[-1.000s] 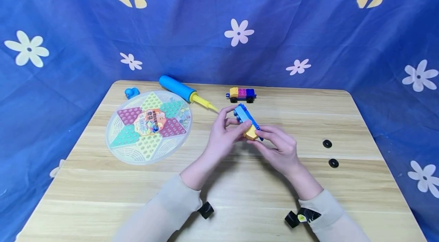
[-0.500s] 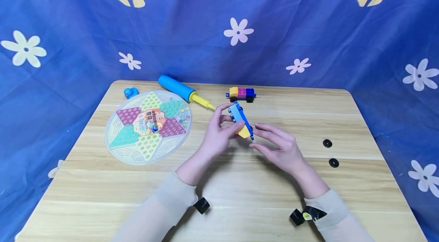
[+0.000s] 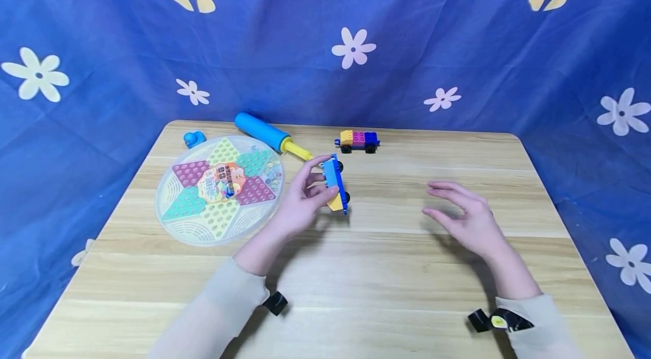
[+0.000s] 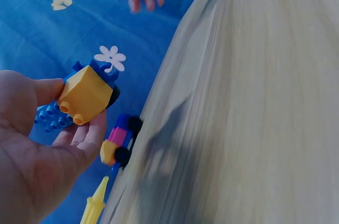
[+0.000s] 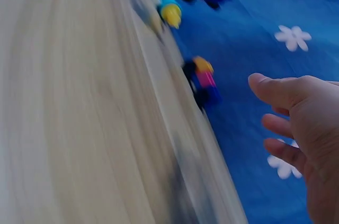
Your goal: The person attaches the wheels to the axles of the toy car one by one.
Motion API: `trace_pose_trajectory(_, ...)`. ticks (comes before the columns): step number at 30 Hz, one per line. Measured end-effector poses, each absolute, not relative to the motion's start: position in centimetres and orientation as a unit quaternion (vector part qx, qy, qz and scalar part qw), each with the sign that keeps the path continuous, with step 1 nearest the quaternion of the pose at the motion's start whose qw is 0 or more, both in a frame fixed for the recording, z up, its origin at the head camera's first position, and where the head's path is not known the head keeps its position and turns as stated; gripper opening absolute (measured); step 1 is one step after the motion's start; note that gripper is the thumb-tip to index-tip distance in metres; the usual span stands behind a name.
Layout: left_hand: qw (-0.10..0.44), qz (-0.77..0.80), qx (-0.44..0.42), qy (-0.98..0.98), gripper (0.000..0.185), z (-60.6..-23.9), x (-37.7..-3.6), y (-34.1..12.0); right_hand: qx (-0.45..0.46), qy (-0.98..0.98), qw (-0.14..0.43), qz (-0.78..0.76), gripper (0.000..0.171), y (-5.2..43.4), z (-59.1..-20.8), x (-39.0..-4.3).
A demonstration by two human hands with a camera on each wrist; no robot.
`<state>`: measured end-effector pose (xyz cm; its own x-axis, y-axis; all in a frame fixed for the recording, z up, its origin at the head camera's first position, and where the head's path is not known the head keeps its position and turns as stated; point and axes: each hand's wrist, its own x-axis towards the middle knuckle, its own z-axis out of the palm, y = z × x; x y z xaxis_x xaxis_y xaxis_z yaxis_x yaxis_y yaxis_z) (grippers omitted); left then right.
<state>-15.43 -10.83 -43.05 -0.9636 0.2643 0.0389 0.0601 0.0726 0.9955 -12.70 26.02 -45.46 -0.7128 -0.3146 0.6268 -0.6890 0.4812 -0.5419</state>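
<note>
My left hand (image 3: 305, 192) pinches a small toy car (image 3: 336, 182) built of blue and yellow bricks with black wheels, lifted just above the wooden table (image 3: 356, 268). The left wrist view shows the same car (image 4: 85, 94) between thumb and fingers (image 4: 79, 136), yellow brick studs facing the palm. My right hand (image 3: 465, 212) hovers to the right of it, fingers relaxed and spread, holding nothing; its fingers (image 5: 288, 121) show in the right wrist view. A second brick car (image 3: 358, 139), yellow, pink and blue, stands near the table's far edge.
A round checkers board (image 3: 220, 186) lies at the left. A blue and yellow hand pump (image 3: 272, 135) and a small blue duck (image 3: 194, 138) sit behind it. Two black discs (image 3: 485, 212) lie at the right. Blue flowered cloth (image 3: 325, 37) hangs behind.
My right hand has let go of the brick car and drawn away to the right. The left hand has carried the car a little left and turned it more upright.
</note>
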Motion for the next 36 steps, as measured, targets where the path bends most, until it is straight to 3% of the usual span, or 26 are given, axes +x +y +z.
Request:
trace_pose_trajectory(11,0.075,0.683,0.109,0.718,0.069,-43.1,-15.5,-11.9,0.202,-0.914,0.102,0.338,0.043,33.7,-44.9,-10.3)
trace_pose_trajectory(17,0.07,0.678,0.107,0.723,0.072,-42.9,-15.6,-11.9,0.178,-0.932,0.068,0.309,0.036,36.6,-45.5,-8.9)
trace_pose_trajectory(27,0.068,0.667,0.104,0.735,0.07,-42.5,-15.5,-11.7,0.135,-0.944,-0.019,0.301,0.033,38.1,-46.1,-7.7)
trace_pose_trajectory(36,0.074,0.675,0.104,0.727,0.068,-42.2,-15.4,-11.5,0.155,-0.94,-0.028,0.304,0.024,37.5,-46.2,-7.8)
